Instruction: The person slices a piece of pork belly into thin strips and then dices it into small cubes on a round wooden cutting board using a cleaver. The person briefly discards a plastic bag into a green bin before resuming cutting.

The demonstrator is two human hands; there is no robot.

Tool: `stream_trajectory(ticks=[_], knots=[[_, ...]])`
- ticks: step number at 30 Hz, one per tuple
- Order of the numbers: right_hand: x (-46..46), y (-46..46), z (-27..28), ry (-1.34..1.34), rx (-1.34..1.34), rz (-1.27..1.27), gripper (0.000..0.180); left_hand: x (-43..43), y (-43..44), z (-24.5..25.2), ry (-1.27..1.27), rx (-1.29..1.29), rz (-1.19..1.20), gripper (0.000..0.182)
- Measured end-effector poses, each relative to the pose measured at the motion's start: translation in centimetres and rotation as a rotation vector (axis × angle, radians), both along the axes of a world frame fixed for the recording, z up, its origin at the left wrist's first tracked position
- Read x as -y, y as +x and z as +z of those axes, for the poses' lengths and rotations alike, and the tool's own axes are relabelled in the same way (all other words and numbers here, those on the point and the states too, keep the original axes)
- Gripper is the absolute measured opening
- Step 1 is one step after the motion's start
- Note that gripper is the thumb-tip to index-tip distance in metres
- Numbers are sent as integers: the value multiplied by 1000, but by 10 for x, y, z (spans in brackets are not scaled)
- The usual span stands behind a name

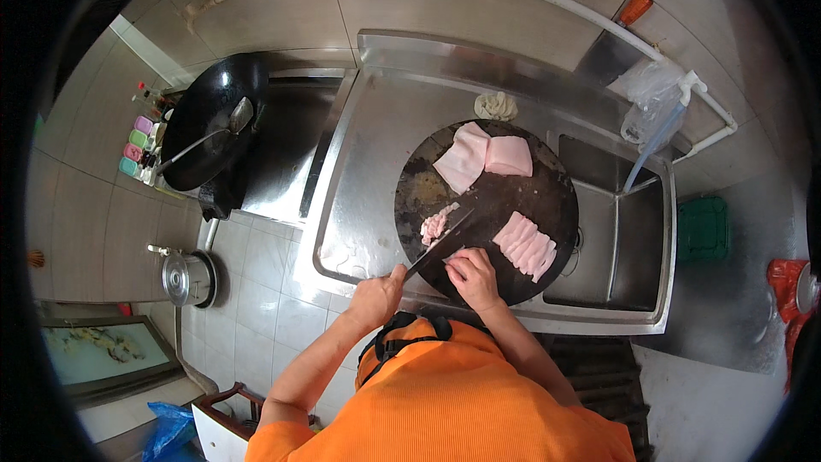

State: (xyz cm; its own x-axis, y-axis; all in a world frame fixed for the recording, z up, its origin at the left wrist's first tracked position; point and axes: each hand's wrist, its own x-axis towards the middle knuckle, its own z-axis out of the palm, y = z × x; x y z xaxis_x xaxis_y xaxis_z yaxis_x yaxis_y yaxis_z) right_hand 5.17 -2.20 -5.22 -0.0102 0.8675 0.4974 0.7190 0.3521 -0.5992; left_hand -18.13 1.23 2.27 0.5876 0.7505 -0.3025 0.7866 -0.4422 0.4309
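In my left hand [377,295] is the handle of a cleaver [439,242], its blade slanting up and to the right over a round, dark chopping board [442,196]. Just left of the blade lies a small heap of diced pale meat [435,226]. The fingers of my right hand [473,276] press a pale strip of meat [454,255] on the board, mostly hidden under them. To the right, several overlapping slices [526,246] of pork fat or skin lie in a row. Two larger pale slabs [463,157] [508,155] rest near the board's far edge.
The board sits on a steel counter [359,186] beside a sink [641,237]. A crumpled cloth [496,106] lies behind the board. At left, a black wok [215,115] holds a ladle [238,119]. A lidded pot [186,279] stands lower left; a hose [654,144] hangs over the sink.
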Motion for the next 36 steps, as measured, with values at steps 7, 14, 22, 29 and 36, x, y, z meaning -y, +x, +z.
stream_trajectory(ticks=[7,14,22,29,36], knots=[[10,4,-2,-27,5,-43,23,19,-17,35,110,-48,-87,21],[9,4,-7,-9,43,-49,20,37,-23,40,223,-88,-182,24],[7,4,-5,-18,51,-26,16,5,11,-8,144,-14,-153,20],[17,5,1,-18,-5,-45,22,-5,9,2,101,15,-35,21],[16,6,0,-16,27,1,26,24,-16,24,136,-29,-91,22]])
